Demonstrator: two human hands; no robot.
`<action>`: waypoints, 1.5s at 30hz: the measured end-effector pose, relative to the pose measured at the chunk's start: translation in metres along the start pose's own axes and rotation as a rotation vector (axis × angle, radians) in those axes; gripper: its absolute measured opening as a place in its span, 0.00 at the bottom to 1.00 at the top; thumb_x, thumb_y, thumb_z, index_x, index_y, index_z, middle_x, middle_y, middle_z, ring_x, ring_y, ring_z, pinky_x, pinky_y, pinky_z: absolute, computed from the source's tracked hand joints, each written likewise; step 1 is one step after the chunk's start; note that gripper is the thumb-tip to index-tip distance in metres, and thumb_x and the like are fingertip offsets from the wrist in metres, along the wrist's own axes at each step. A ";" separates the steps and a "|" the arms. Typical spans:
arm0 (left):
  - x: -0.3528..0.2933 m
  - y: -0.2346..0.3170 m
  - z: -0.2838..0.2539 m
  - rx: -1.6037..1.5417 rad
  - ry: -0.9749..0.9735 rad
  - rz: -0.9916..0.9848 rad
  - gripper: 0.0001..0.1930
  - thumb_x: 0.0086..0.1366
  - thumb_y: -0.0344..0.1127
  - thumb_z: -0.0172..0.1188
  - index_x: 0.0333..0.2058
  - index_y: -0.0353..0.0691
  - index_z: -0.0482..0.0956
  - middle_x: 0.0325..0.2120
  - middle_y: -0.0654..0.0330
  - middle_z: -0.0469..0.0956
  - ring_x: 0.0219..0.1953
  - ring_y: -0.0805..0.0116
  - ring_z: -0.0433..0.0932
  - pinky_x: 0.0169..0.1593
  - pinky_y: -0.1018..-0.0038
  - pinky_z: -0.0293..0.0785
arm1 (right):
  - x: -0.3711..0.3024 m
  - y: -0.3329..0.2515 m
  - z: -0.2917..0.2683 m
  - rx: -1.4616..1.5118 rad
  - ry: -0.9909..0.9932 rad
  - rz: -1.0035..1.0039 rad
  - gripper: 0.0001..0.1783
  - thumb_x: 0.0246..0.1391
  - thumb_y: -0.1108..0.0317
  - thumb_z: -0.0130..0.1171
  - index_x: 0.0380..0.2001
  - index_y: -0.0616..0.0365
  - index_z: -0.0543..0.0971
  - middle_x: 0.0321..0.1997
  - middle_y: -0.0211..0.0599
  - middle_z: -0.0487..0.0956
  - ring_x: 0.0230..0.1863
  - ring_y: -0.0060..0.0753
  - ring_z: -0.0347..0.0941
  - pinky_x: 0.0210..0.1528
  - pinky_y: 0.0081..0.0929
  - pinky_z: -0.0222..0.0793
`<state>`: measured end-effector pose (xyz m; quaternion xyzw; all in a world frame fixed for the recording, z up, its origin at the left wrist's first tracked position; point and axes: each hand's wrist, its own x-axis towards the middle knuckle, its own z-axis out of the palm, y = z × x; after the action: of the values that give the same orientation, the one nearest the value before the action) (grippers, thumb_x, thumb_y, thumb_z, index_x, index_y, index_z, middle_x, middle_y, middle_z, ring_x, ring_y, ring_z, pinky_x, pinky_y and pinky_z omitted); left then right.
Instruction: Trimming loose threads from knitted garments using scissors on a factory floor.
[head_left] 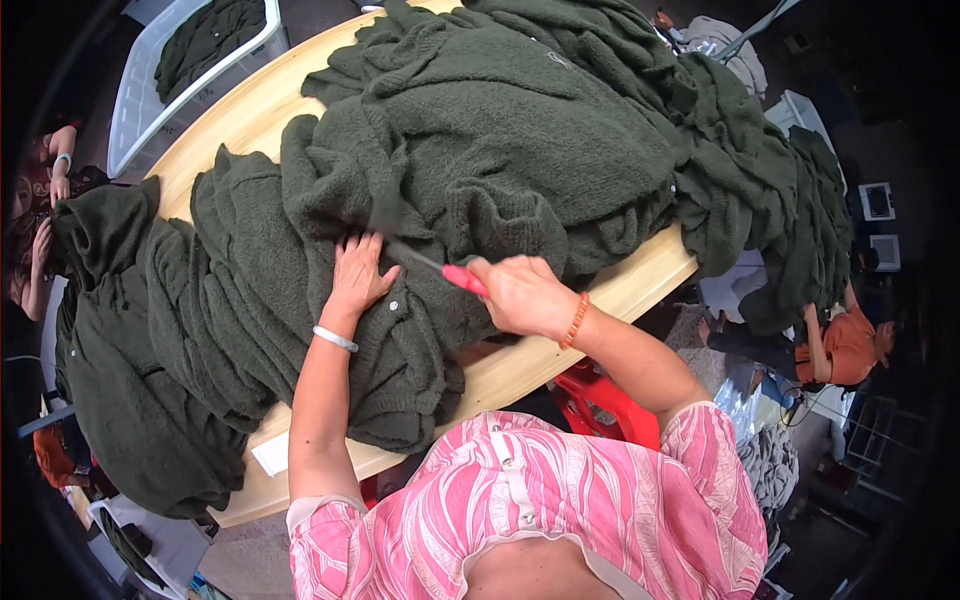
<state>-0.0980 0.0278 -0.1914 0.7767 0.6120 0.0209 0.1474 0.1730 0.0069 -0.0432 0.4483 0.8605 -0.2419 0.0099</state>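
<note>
A dark green knitted garment (385, 300) with a small pale button lies bunched in front of me on the wooden table. My left hand (360, 277) rests flat on its fabric, fingers partly sunk at a fold. My right hand (525, 295) is closed around the red handle (463, 279) of a tool with a thin metal shaft. The shaft points away and left over the knit, close to my left fingers. Its far end is smeared by motion, so I cannot tell the tool's kind.
More dark green knitwear (540, 110) is heaped across the wooden table (480, 385). A white paper slip (270, 455) lies at its near left edge. A translucent bin (135, 115) holding green clothing stands far left. Another person in orange (845, 345) handles green garments at the right.
</note>
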 end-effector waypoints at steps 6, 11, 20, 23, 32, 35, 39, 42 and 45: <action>-0.004 -0.002 0.012 0.030 0.124 0.137 0.37 0.53 0.46 0.65 0.61 0.43 0.66 0.56 0.48 0.68 0.62 0.47 0.61 0.67 0.51 0.51 | 0.013 -0.002 0.013 -0.075 -0.235 -0.025 0.08 0.47 0.70 0.55 0.30 0.64 0.77 0.30 0.52 0.81 0.37 0.53 0.80 0.40 0.44 0.74; -0.010 0.003 0.013 0.020 0.184 0.137 0.34 0.56 0.42 0.61 0.63 0.46 0.64 0.58 0.47 0.66 0.63 0.46 0.59 0.68 0.50 0.48 | -0.024 -0.009 0.002 0.074 -0.456 -0.089 0.12 0.50 0.66 0.56 0.36 0.61 0.78 0.30 0.53 0.81 0.39 0.54 0.80 0.40 0.47 0.74; -0.073 0.033 0.019 -0.015 0.199 0.168 0.30 0.61 0.37 0.58 0.60 0.34 0.65 0.63 0.47 0.62 0.67 0.50 0.57 0.70 0.54 0.45 | -0.033 -0.006 0.009 0.153 -0.302 0.022 0.15 0.53 0.64 0.57 0.44 0.58 0.75 0.31 0.54 0.81 0.39 0.59 0.78 0.42 0.51 0.71; -0.076 0.027 0.022 -0.199 0.267 0.129 0.28 0.61 0.35 0.60 0.59 0.35 0.67 0.58 0.47 0.69 0.60 0.50 0.66 0.64 0.57 0.58 | -0.032 -0.003 0.009 0.151 -0.290 0.018 0.12 0.52 0.66 0.57 0.39 0.60 0.75 0.30 0.55 0.80 0.39 0.59 0.78 0.43 0.51 0.71; 0.009 0.032 0.019 -0.208 0.376 -0.187 0.22 0.56 0.41 0.67 0.44 0.35 0.73 0.39 0.47 0.74 0.45 0.44 0.72 0.48 0.56 0.71 | -0.047 0.006 0.010 0.220 -0.040 0.124 0.16 0.55 0.67 0.55 0.47 0.54 0.73 0.31 0.55 0.80 0.38 0.61 0.77 0.41 0.52 0.72; 0.025 0.026 0.032 -0.503 0.374 -0.306 0.13 0.56 0.38 0.66 0.28 0.33 0.77 0.25 0.50 0.77 0.32 0.54 0.76 0.39 0.60 0.72 | -0.052 0.009 0.009 0.182 0.001 0.159 0.16 0.53 0.70 0.54 0.47 0.54 0.73 0.30 0.55 0.80 0.37 0.61 0.78 0.41 0.52 0.72; 0.013 0.038 0.005 -1.414 0.291 -0.249 0.11 0.63 0.39 0.66 0.26 0.38 0.80 0.21 0.77 0.71 0.24 0.86 0.63 0.28 0.83 0.60 | -0.060 0.011 -0.007 0.141 0.004 0.155 0.16 0.53 0.69 0.55 0.46 0.56 0.73 0.29 0.54 0.80 0.37 0.59 0.78 0.40 0.52 0.72; 0.003 0.039 -0.019 -1.553 0.352 -0.256 0.09 0.63 0.38 0.66 0.31 0.38 0.82 0.23 0.78 0.72 0.26 0.87 0.64 0.30 0.86 0.60 | -0.056 -0.001 -0.021 0.165 -0.019 0.106 0.15 0.53 0.69 0.55 0.45 0.56 0.73 0.29 0.53 0.80 0.36 0.58 0.78 0.40 0.52 0.72; -0.004 0.045 -0.031 -1.385 0.447 -0.267 0.10 0.63 0.39 0.67 0.35 0.38 0.84 0.24 0.78 0.72 0.27 0.88 0.65 0.31 0.87 0.60 | -0.053 -0.006 -0.020 0.134 -0.032 0.057 0.14 0.52 0.68 0.55 0.43 0.57 0.74 0.30 0.52 0.80 0.37 0.57 0.79 0.39 0.52 0.72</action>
<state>-0.0630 0.0212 -0.1501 0.4019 0.5633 0.5420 0.4769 0.2043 -0.0286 -0.0111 0.4684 0.8290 -0.3056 0.0008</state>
